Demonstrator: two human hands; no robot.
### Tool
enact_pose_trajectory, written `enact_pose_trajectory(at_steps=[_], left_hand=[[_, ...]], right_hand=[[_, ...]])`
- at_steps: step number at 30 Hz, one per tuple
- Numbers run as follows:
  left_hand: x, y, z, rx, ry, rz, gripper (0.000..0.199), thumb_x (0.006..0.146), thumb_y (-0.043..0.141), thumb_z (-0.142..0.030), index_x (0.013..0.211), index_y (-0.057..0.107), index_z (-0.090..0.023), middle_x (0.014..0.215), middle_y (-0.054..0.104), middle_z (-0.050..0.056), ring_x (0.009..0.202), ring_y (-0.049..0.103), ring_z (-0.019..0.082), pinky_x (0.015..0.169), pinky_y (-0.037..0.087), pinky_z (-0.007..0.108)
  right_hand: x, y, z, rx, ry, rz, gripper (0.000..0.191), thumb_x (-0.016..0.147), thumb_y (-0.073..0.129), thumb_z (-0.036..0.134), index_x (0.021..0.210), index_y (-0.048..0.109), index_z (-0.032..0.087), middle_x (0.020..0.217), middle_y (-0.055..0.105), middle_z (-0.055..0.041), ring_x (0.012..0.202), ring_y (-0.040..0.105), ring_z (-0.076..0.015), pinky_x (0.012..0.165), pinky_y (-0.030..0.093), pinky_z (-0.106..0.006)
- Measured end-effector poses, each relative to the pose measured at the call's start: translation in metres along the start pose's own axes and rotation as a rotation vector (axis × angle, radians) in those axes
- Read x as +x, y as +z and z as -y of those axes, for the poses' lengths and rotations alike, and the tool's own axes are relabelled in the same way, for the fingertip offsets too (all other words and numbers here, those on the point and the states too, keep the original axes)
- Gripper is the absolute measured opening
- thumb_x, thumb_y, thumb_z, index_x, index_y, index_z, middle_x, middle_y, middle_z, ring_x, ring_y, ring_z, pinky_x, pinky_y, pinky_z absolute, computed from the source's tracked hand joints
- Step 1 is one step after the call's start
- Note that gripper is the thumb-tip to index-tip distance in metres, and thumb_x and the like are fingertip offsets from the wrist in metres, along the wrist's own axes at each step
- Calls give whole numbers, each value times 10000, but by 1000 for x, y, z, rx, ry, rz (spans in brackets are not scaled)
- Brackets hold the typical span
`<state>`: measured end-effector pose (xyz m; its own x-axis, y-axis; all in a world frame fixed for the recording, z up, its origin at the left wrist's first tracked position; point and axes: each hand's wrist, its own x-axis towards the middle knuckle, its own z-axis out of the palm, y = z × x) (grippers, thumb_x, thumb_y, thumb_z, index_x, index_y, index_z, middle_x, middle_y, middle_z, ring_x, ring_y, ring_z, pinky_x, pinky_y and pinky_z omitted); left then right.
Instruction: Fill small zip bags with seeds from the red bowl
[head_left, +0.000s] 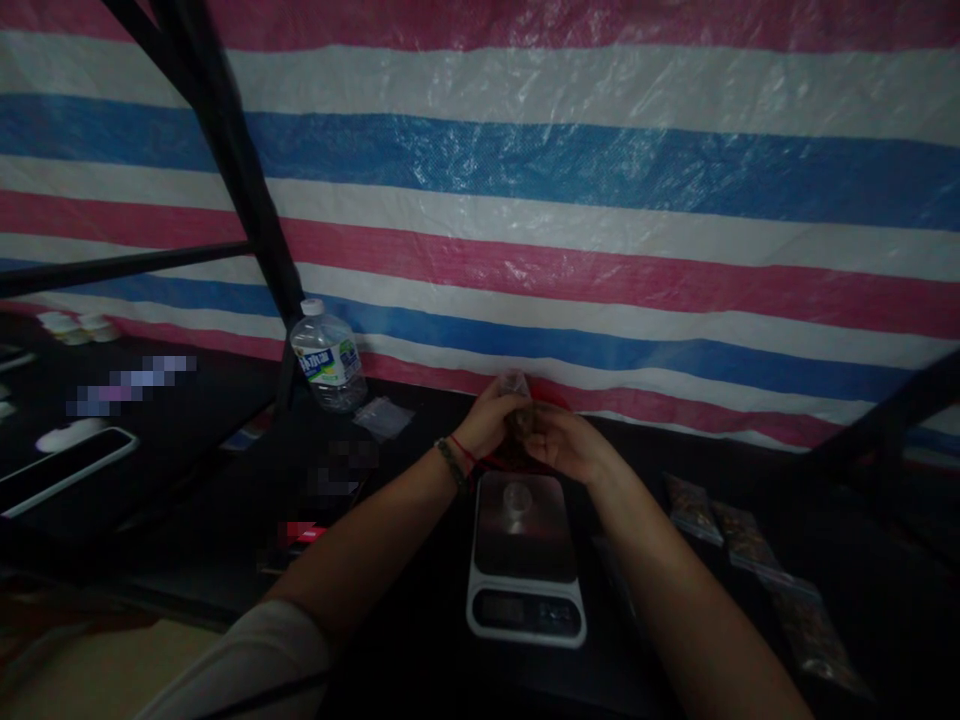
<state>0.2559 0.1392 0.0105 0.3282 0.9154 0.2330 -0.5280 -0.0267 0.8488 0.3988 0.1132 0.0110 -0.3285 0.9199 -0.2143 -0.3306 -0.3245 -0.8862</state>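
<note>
Both hands, the left hand (491, 420) and right hand (566, 445), meet above a kitchen scale (525, 560), their grip closed together on a small clear bag (516, 385). Several filled packets (742, 540) lie on the dark surface (420, 640) to the right.

A dim makeshift packing stall or workshop. A red, white and blue striped plastic tarpaulin (570, 200) forms the back wall behind black metal poles (225, 150). A dark worktable (420, 640) holds a small digital weighing scale (525, 555) and small clear filled packets (742, 540).
</note>
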Motion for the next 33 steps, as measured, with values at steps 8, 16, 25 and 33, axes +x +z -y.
enact_pose_trajectory(at_steps=[8, 16, 25, 33], left_hand=[[9, -10, 11, -137, -155, -92, 52, 704, 571, -145, 754, 585, -155, 747, 622, 27, 731, 595, 136, 768, 479, 282], [11, -19, 29, -428, -489, -405, 131, 829, 490, -210, 804, 594, -134, 726, 609, 53, 656, 588, 148, 638, 487, 270], [19, -24, 37, -679, -338, -391, 97, 749, 522, -113, 762, 616, -134, 741, 644, 64, 706, 630, 168, 708, 513, 279], [23, -23, 38, -627, -316, -514, 125, 775, 514, -147, 834, 624, -155, 758, 647, 40, 734, 618, 160, 761, 509, 290]], right_hand=[[7, -23, 4, -246, -246, -181, 325, 694, 726, 296, 984, 616, 201, 948, 692, -39, 818, 665, -168, 746, 551, -310], [21, -36, 10, -1006, -555, -459, 460, 692, 634, 149, 1151, 616, 172, 1050, 700, -74, 937, 653, -204, 884, 508, -380], [49, -7, 30, -1190, -487, -377, 218, 732, 672, 161, 949, 673, 175, 893, 738, -46, 810, 686, -173, 740, 516, -277], [54, -11, 44, -1492, -593, -351, 262, 814, 572, 130, 992, 750, 199, 1037, 740, -58, 980, 670, -204, 894, 486, -314]])
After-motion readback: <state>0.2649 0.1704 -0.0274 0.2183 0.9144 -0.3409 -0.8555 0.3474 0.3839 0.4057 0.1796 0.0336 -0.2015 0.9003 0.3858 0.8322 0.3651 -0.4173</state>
